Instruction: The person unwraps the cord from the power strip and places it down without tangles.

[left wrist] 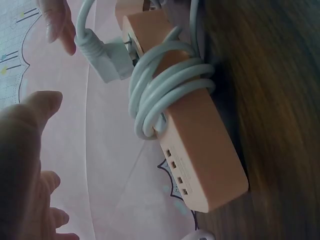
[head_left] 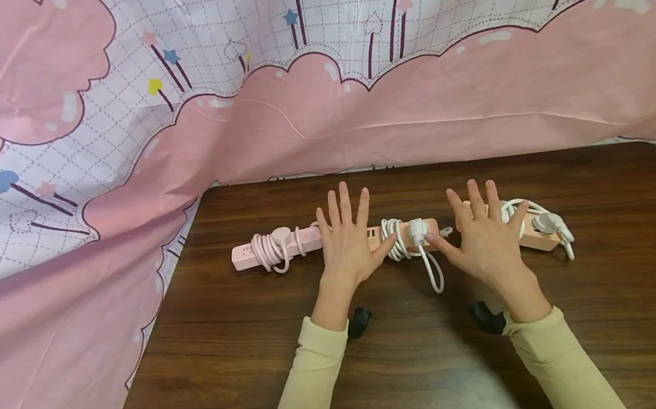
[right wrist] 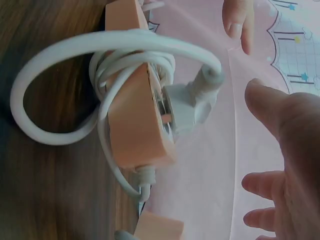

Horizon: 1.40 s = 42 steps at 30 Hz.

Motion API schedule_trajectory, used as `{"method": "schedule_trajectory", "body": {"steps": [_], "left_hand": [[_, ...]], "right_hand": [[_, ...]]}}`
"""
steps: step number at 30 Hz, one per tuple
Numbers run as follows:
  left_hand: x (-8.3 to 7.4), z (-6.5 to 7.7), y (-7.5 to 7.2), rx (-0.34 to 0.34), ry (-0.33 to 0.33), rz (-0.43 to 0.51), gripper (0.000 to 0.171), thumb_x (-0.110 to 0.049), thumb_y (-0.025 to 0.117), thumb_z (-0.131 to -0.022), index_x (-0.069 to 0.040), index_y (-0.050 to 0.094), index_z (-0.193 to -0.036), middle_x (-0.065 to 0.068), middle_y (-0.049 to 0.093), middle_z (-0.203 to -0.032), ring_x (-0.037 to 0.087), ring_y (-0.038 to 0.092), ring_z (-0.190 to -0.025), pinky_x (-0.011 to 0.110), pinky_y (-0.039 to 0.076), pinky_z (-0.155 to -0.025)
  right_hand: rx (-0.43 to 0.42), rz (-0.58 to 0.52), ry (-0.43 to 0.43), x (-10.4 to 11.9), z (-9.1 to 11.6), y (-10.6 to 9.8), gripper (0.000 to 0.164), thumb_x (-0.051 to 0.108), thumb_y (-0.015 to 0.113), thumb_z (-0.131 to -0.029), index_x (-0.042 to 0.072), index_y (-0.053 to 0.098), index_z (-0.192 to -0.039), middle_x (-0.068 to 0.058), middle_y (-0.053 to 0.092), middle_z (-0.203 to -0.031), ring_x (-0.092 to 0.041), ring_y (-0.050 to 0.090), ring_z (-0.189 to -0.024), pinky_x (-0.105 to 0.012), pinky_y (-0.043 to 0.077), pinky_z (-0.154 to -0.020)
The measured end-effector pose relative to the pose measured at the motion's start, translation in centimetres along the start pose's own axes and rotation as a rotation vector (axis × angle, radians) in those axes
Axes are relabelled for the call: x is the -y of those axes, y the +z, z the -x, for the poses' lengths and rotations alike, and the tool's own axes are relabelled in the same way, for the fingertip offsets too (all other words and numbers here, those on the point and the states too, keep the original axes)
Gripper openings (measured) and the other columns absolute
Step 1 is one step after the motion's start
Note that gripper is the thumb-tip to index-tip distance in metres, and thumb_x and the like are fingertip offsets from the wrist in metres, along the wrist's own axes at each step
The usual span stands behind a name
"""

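Note:
Three power strips lie in a row on the dark wooden table (head_left: pixel 420 369), each wrapped in its own white cord. At the left is a pink power strip (head_left: pixel 243 257); the middle one is an orange power strip (head_left: pixel 431 226), its plug (head_left: pixel 418 229) seated in a socket. A second orange power strip (head_left: pixel 541 240) lies at the right, partly hidden. My left hand (head_left: pixel 348 249), fingers spread, hovers between the pink and middle strips. Likewise spread, my right hand (head_left: pixel 487 240) overlaps the right strip's near end in the head view. Neither hand grips anything.
Black wrist straps (head_left: pixel 360 322) show at both wrists. A pink and white patterned cloth (head_left: pixel 414 107) hangs behind the table and along its left side. The table's far edge runs just beyond the strips.

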<state>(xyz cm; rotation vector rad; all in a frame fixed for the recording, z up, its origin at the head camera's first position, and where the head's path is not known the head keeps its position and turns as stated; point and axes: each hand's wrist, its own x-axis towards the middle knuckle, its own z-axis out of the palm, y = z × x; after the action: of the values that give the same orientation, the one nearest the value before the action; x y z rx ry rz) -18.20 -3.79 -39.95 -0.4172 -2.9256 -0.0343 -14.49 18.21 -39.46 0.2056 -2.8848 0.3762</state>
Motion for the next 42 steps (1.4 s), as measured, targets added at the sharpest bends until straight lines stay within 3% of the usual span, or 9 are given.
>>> {"method": "schedule_trajectory", "body": {"steps": [9, 15, 21, 26, 31, 38, 42], "left_hand": [[2.0, 0.7, 0.3, -0.008, -0.008, 0.050, 0.092, -0.069, 0.042, -0.085, -0.020, 0.001, -0.152, 0.015, -0.012, -0.155, 0.033, -0.007, -0.141, 0.056, 0.006, -0.110], [4.4, 1.4, 0.7, -0.013, -0.046, 0.066, 0.092, -0.069, 0.041, -0.085, -0.020, 0.001, -0.152, 0.015, -0.008, -0.155, 0.033, -0.006, -0.141, 0.056, 0.005, -0.110], [7.1, 2.2, 0.7, -0.023, -0.084, 0.096, 0.090, -0.066, 0.045, -0.086, -0.017, 0.007, -0.152, 0.018, -0.002, -0.155, 0.035, -0.001, -0.141, 0.058, 0.007, -0.109], [9.4, 3.1, 0.9, -0.030, -0.118, 0.149, 0.089, -0.062, 0.048, -0.087, -0.014, 0.010, -0.152, 0.020, 0.001, -0.155, 0.038, 0.000, -0.141, 0.059, 0.006, -0.109], [11.6, 4.1, 1.2, 0.000, -0.164, 0.210, 0.090, -0.059, 0.050, -0.088, -0.013, 0.006, -0.152, 0.021, -0.002, -0.154, 0.039, -0.003, -0.140, 0.060, 0.003, -0.109], [14.5, 5.3, 1.5, -0.011, -0.234, 0.317, 0.087, -0.053, 0.053, -0.089, -0.010, 0.009, -0.151, 0.022, 0.002, -0.154, 0.040, 0.001, -0.140, 0.062, 0.007, -0.107], [15.8, 6.0, 1.6, -0.002, -0.273, 0.349, 0.087, -0.053, 0.051, -0.090, -0.009, 0.008, -0.151, 0.022, 0.003, -0.154, 0.040, 0.003, -0.140, 0.062, 0.008, -0.107]], "right_hand": [[-0.072, -0.015, -0.061, 1.4, -0.6, 0.8, 0.081, 0.052, 0.063, -0.082, 0.006, 0.034, -0.143, -0.025, 0.026, -0.147, -0.041, 0.010, -0.139, -0.075, 0.005, -0.097], [-0.127, -0.037, -0.104, 2.7, -1.2, 1.2, 0.079, 0.051, 0.069, -0.076, 0.005, 0.043, -0.136, -0.023, 0.036, -0.141, -0.041, 0.021, -0.135, -0.069, 0.017, -0.099], [-0.263, -0.123, -0.191, 4.1, -1.6, 1.8, 0.069, 0.043, 0.072, -0.074, 0.000, 0.054, -0.125, -0.025, 0.049, -0.129, -0.043, 0.035, -0.126, -0.062, 0.030, -0.097], [-0.324, -0.195, -0.256, 5.5, -2.2, 2.2, 0.062, 0.037, 0.074, -0.074, -0.004, 0.059, -0.117, -0.027, 0.054, -0.120, -0.045, 0.046, -0.115, -0.057, 0.041, -0.089], [-0.278, -0.240, -0.261, 7.1, -2.7, 2.5, 0.058, 0.033, 0.076, -0.075, -0.005, 0.060, -0.117, -0.026, 0.055, -0.120, -0.043, 0.048, -0.111, -0.055, 0.044, -0.084], [-0.161, -0.318, -0.258, 9.2, -3.2, 3.4, 0.057, 0.032, 0.075, -0.078, -0.003, 0.059, -0.119, -0.024, 0.055, -0.121, -0.040, 0.048, -0.112, -0.052, 0.045, -0.086], [-0.146, -0.325, -0.278, 10.2, -3.5, 4.1, 0.054, 0.032, 0.075, -0.078, -0.002, 0.061, -0.117, -0.022, 0.058, -0.117, -0.039, 0.051, -0.109, -0.051, 0.048, -0.081]]}}
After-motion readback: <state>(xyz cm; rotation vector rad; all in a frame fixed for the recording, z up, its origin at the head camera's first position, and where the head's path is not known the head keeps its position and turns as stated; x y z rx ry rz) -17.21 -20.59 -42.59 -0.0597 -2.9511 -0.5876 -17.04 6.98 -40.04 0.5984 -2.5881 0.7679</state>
